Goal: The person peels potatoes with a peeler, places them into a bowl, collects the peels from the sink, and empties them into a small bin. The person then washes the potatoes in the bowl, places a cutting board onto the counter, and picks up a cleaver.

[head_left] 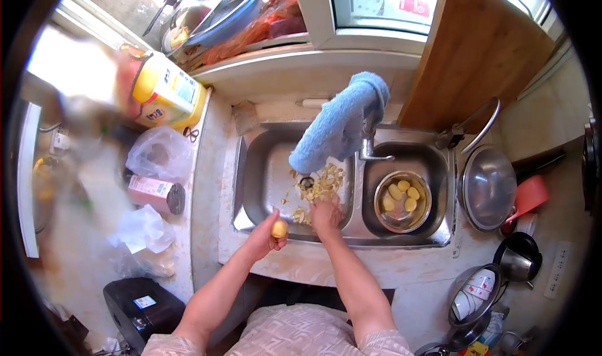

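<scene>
My left hand (266, 237) is closed round a yellow peeled potato (279, 229) at the front edge of the left sink basin (263, 161). Down in that basin my right hand (327, 213) reaches to a heap of potato peelings (327, 181), its fingers blurred and partly hidden among them. More scraps lie around the drain (306, 182). In the right basin (401, 154) stands a metal bowl (378, 215) with several peeled potatoes (411, 204) in it.
A blue towel (342, 121) hangs over the faucet (368, 146). A wooden board (476, 55) leans behind the sink. To the right are a metal lid (489, 186) and a pot of cups (476, 293); to the left, a yellow container (166, 92) and plastic bags (160, 155).
</scene>
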{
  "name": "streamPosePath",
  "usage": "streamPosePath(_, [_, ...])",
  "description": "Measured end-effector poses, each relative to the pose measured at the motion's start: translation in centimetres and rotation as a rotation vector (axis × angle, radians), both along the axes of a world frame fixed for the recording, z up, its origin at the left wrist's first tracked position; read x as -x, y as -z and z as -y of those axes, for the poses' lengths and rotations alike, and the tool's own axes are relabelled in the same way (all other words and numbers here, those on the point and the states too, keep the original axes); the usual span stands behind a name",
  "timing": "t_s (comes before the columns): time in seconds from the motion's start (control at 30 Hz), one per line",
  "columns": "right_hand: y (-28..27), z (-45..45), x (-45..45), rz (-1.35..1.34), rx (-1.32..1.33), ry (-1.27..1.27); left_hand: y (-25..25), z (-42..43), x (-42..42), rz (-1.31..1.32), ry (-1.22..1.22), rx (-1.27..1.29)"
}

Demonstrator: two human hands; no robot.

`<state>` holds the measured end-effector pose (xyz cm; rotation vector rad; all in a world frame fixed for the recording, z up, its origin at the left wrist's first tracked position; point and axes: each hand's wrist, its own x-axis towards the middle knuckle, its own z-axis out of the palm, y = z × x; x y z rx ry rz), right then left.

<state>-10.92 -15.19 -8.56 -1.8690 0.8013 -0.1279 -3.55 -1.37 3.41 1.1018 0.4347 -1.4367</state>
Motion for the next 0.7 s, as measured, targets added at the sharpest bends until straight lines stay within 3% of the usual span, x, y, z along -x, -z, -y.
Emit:
streamPosePath(0.03, [-0.1,0.1,0.1,-0.079,0.486,-0.042,-0.1,1.2,0.1,0.337,0.140,-0.099])
streamPosePath(0.07, [0.0,0.1,0.3,-0.080,0.498,-0.048,-0.4,2.0,0.7,0.665,0.269,-0.205])
streamPosePath(0.1, [-0.7,0.2,1.3,-0.139,0.321,-0.113,-1.2,3.8,0.7,0.757,0.363,-0.306])
streamPosePath(0.13, [-1.2,0.8,2.0,-0.196,0.154,-0.161,-1.2,5.8,1.2,0.746,0.365,-0.279])
streamPosePath(0.17, [-1.4,0.3,3.0,-0.158,0.179,-0.169,-1.1,8.0,2.0,1.044,0.438,-0.206])
streamPosePath(0.2, [-0.4,-0.9,3.4,0.005,0.131,0.032,-1.0,10.0,2.8,1.340,0.500,-0.131])
streamPosePath(0.23, [0.5,-2.1,3.8,0.190,0.097,0.212,-0.2,12.2,3.8,1.324,0.567,-0.072])
streamPosePath(0.3, [1.5,-1.8,4.6,0.430,0.313,0.355,1.3,16.6,5.8,1.289,0.699,0.006])
streamPosePath(0.37, [-2.6,0.1,5.7,0.103,0.210,-0.179,1.3,19.1,7.0,1.271,0.763,0.017])
streamPosePath(0.4, [-2.2,0.7,5.9,0.113,0.216,-0.188,1.0,19.7,7.3,1.328,0.763,0.034])
streamPosePath(0.47, [-0.4,1.1,6.7,0.216,0.593,-0.196,0.6,21.3,7.2,1.392,0.759,0.046])
streamPosePath(0.5, [0.8,0.3,6.7,0.230,0.251,0.166,0.8,22.2,6.6,1.512,0.388,0.069])
streamPosePath(0.53, [0.2,0.9,6.6,0.237,0.250,0.159,1.1,23.1,5.9,1.601,0.009,0.089])
streamPosePath(0.6, [-1.5,2.7,6.6,0.147,-0.030,0.194,1.7,23.5,4.7,1.675,0.016,0.044])
streamPosePath(0.67, [-3.0,3.5,6.7,0.106,-0.103,0.220,2.4,23.6,4.3,1.493,0.472,0.030])
streamPosePath(0.7, [-2.8,3.7,6.9,0.135,-0.122,0.235,3.6,23.4,4.4,1.646,0.416,0.038])
